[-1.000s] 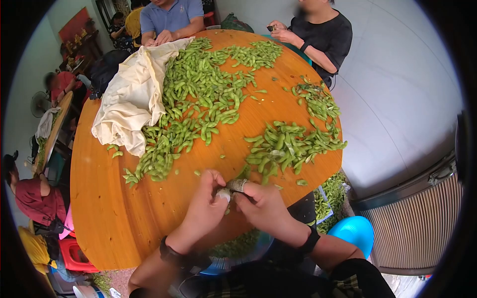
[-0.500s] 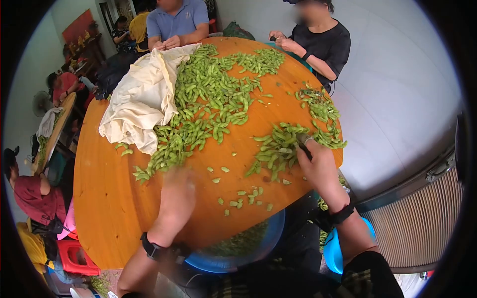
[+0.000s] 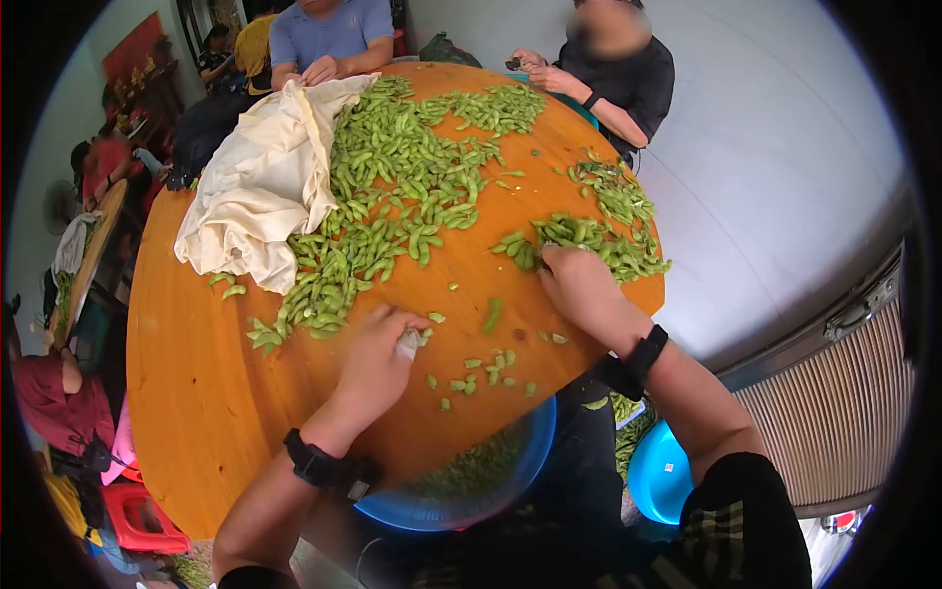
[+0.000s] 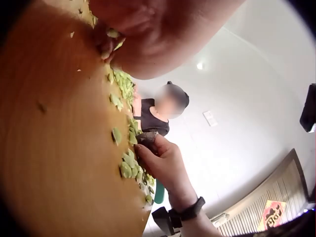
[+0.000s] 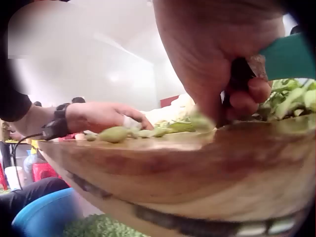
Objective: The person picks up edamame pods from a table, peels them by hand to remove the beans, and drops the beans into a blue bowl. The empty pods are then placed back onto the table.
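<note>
Catches from the right wrist what the head view hides: a dark narrow object point(image 5: 241, 74), gripped within curled fingers of the right hand point(image 3: 587, 290), among plump green bean pods point(image 3: 599, 240). Shows, from the left wrist only, a red-and-gold paper sign point(image 4: 273, 215) on a ribbed panel. Shows in the head view the left hand point(image 3: 375, 361), fingers loosely bent near small cut green pieces point(image 3: 494, 368), with a white wrap point(image 3: 407, 344) on one digit; cannot tell whether pinching any piece.

Heaped across a rounded orange-brown wooden table point(image 3: 245, 393), beside a crumpled cream cloth point(image 3: 260, 182): more pods. Below the near edge, a round blue basin point(image 3: 538, 461); beyond the far edge, two people by a pale wall point(image 3: 775, 147).

Compared with half a second ago, now includes a single pod lying apart between the hands; has the left hand nearer the cut pieces.
</note>
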`<state>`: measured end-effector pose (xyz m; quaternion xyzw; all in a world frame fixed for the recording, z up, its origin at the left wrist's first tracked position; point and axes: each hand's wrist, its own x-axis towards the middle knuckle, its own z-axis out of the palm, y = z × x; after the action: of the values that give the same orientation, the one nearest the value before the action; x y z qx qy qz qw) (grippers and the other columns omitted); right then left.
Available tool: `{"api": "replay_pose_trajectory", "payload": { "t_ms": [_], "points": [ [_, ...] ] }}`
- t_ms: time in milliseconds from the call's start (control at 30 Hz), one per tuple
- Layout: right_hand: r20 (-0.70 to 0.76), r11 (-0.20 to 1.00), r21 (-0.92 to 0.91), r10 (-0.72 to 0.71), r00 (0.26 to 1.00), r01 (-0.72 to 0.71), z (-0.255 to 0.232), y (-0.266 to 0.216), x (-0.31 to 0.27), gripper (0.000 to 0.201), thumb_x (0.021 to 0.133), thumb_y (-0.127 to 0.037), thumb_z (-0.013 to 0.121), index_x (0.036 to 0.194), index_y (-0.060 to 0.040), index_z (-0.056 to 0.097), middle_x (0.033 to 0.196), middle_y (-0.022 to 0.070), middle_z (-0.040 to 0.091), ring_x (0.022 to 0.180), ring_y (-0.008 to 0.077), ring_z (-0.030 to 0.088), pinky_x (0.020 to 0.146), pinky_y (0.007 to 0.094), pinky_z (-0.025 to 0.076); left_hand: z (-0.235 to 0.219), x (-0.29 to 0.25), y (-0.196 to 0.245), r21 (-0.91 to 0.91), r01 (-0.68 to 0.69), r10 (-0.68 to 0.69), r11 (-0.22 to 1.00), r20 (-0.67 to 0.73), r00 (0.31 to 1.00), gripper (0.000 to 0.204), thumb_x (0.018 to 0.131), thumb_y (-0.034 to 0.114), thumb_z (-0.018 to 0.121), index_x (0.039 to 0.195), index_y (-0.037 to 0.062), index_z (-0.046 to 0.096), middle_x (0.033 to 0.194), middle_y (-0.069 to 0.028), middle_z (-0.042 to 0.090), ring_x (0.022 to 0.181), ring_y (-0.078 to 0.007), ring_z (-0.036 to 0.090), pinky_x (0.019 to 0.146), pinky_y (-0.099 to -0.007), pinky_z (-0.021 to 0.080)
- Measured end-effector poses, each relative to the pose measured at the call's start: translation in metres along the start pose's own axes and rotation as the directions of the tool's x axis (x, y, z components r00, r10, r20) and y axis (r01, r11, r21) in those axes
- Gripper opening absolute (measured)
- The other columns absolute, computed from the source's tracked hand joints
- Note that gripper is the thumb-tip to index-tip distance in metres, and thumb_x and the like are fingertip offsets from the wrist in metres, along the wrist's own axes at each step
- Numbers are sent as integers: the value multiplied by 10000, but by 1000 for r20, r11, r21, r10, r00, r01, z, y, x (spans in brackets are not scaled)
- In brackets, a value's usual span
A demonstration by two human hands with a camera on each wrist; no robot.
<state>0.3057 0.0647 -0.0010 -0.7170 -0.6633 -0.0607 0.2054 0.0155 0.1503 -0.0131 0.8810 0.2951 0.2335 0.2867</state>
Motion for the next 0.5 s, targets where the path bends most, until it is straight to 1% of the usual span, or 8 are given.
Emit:
{"api": "replay_pose_trajectory", "payload": {
  "t_ms": [33,67,133,200,233,300,333,500],
  "points": [
    [-10,1000,3,4,1000,-4,-4,-2,-2,132,837,-113,527,885,9,545,715,245,610,695,422,614,657,489,506,2,0,4,-125,-1,10,992,71,997,317,814,-61,552,1118,27,576,1090,-169,527,1052,-327,521,922,-374,431],
    [-22,999,33,23,1000,-22,-10,-7,-5,127,836,-112,538,876,9,540,724,237,610,706,421,612,657,485,504,6,0,8,-118,-3,12,993,71,997,317,814,-61,552,1118,27,576,1090,-169,527,1052,-327,521,922,-374,431],
    [-25,997,68,29,999,-27,-17,-22,-13,124,836,-111,549,868,8,534,732,229,610,718,421,611,657,480,503,14,-4,16,-153,-95,90,984,-43,995,321,832,-42,564,1145,28,570,1178,-161,538,1106,-310,523,952,-358,425],
    [-81,936,244,-239,968,252,-20,-36,-23,108,834,-95,566,846,2,520,754,209,607,747,411,611,659,469,502,18,-3,22,-133,-83,74,988,-72,995,337,835,-21,576,1168,29,563,1228,-163,528,1133,-316,516,967,-360,418],
    [-74,932,255,-247,966,258,-22,-42,-23,108,834,-95,566,846,2,520,754,209,607,747,411,611,659,469,502,20,-3,25,-118,-72,61,990,-90,994,356,838,-1,587,1191,30,555,1277,-164,518,1159,-322,509,982,-362,411],
    [99,886,328,-378,920,329,-22,-51,-24,96,830,-76,571,828,-6,505,767,194,600,766,403,609,658,458,505,22,-3,29,-82,-71,68,994,-44,997,372,839,25,597,1208,29,547,1305,-165,505,1171,-326,503,990,-370,406],
    [144,898,286,-385,912,334,-14,-46,-21,94,825,-70,565,859,3,515,770,197,611,756,402,617,654,459,509,23,-2,32,-49,-92,92,995,3,996,391,841,50,607,1225,28,540,1333,-165,492,1183,-330,498,997,-377,402],
    [108,948,163,-294,950,275,-7,15,-7,132,817,-50,539,910,44,535,781,229,630,739,395,638,643,460,518,38,-2,65,-53,-95,100,994,89,991,412,831,99,635,1228,39,548,1323,-153,507,1191,-336,492,1009,-395,398]
  ]
}}
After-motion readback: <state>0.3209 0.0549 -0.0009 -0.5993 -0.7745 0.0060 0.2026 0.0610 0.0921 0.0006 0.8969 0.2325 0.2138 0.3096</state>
